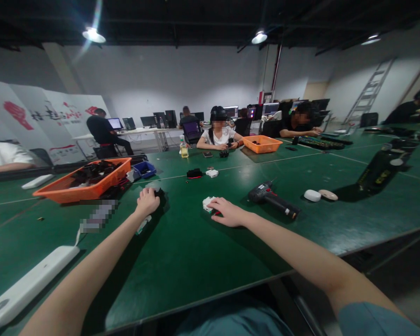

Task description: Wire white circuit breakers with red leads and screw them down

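Observation:
My left hand (147, 200) is curled into a fist on the green table (196, 252), closed over a dark object (160, 192) that shows just past the knuckles; what it is I cannot make out. A thin pale piece (143, 224) lies under the wrist. My right hand (226, 211) rests a little to the right, fingers bent over a small white part with red on it (208, 204). A black and red electric screwdriver (273, 198) lies on the table right of that hand.
An orange tray (87, 179) of dark parts stands at the left, a blue bin (144, 169) behind it. A white power strip (24, 289) lies near left. Small white items (320, 195) and a black box (380, 172) sit right. People work across the table by another orange tray (262, 143).

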{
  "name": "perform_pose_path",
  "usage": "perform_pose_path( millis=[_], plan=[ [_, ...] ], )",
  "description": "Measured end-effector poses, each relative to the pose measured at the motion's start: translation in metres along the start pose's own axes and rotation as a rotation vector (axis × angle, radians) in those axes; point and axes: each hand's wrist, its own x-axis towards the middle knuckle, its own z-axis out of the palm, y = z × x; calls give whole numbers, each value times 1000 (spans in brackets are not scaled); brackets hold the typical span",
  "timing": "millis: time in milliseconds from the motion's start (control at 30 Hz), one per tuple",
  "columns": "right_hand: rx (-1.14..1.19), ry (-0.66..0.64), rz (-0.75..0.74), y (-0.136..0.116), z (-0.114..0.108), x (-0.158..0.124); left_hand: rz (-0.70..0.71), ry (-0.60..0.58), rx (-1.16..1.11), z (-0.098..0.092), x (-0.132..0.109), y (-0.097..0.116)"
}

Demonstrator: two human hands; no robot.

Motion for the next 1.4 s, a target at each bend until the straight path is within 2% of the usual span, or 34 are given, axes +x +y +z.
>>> perform_pose_path(
  millis=[333,633,867,967,1033,1133,1233,1300,1400],
  plan=[
    [1,-12,-6,-1,-1,-1,46,-27,14,-1,0,1],
    [-3,-11,-5,-1,-3,0,82,22,28,-3,-7,6],
    [-149,5,89,-36,8,-5,88,44,-7,-2,-11,3],
    [-229,32,45,-50,13,1,85,60,-45,0,-11,2],
    [-258,46,-2,-53,11,18,88,60,-74,2,-11,2],
    [-318,28,-21,-44,8,68,89,58,-100,3,-12,1],
    [-378,-36,9,-21,13,132,89,54,-97,3,-12,1],
    [-412,-102,96,-2,23,171,95,53,-81,1,-13,1],
    [-422,-124,163,18,41,215,110,57,-49,-1,-14,3]
  ],
)
